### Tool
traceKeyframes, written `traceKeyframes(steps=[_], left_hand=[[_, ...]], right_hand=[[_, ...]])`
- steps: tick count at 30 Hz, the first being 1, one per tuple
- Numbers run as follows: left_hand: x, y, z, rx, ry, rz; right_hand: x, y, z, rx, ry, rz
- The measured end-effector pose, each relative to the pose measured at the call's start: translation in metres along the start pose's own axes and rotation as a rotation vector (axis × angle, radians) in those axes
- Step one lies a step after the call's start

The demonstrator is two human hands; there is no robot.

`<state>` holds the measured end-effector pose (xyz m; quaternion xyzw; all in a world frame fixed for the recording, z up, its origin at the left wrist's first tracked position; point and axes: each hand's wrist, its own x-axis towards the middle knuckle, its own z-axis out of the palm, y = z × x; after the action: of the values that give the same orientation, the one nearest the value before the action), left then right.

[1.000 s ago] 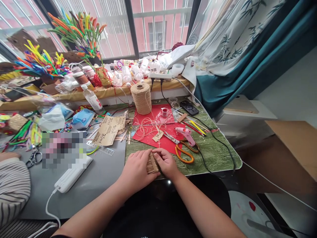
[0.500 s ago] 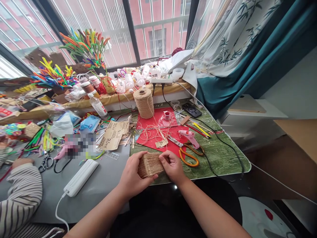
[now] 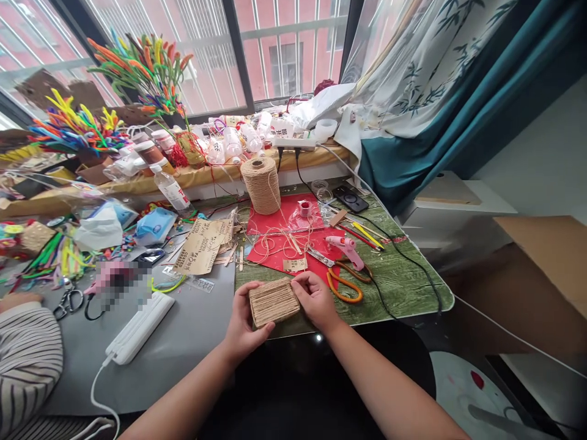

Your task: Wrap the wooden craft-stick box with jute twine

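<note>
A small box-shaped piece wrapped in rows of jute twine is held over the front edge of the table, its broad side turned up. My left hand grips its left end, thumb along the lower edge. At the right end my right hand pinches the upper corner, fingertips closed; whether a twine end lies between them I cannot make out. A large spool of jute twine stands upright behind, with loose strands trailing over the red sheets. Orange-handled scissors lie just right of my right hand.
A pink hot glue gun rests beside the scissors, its black cable running right. Pencils and a black phone lie farther back. Sandpaper sheets and a white power strip are on the left. Another person's striped sleeve is at far left.
The twine-wrapped piece has been turned so that its broad face shows instead of a corner edge. Both hands still hold it. The camera view has shifted slightly.
</note>
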<state>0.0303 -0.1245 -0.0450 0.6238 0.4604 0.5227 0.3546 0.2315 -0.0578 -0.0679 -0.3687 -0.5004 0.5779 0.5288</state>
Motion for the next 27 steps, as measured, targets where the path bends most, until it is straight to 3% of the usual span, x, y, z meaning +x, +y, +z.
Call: traceKeyframes(steps=[4,9,15,19,23,27], left_hand=[[-0.004,-0.007,-0.005,-0.065,-0.016,-0.139],[-0.004,-0.008,-0.021,-0.148,-0.141,-0.214],[0.030,0.022,-0.042,0.069,-0.332,-0.196],[0.057,0.048,-0.024,0.489,-0.274,-0.134],[0.072,0.055,0.003,0.637,-0.280,-0.075],[0.075,0.054,0.011,0.669,-0.239,-0.146]], right_hand=[[0.001,0.003,0.004,-0.024,-0.025,0.029],[0.005,-0.001,0.006,0.011,-0.075,0.041],[0.008,-0.004,0.005,0.012,-0.143,0.069],[0.007,0.000,0.006,0.011,-0.152,0.055],[0.005,0.005,0.006,0.071,-0.106,0.069],[0.004,0.005,0.005,0.051,-0.107,0.071]])
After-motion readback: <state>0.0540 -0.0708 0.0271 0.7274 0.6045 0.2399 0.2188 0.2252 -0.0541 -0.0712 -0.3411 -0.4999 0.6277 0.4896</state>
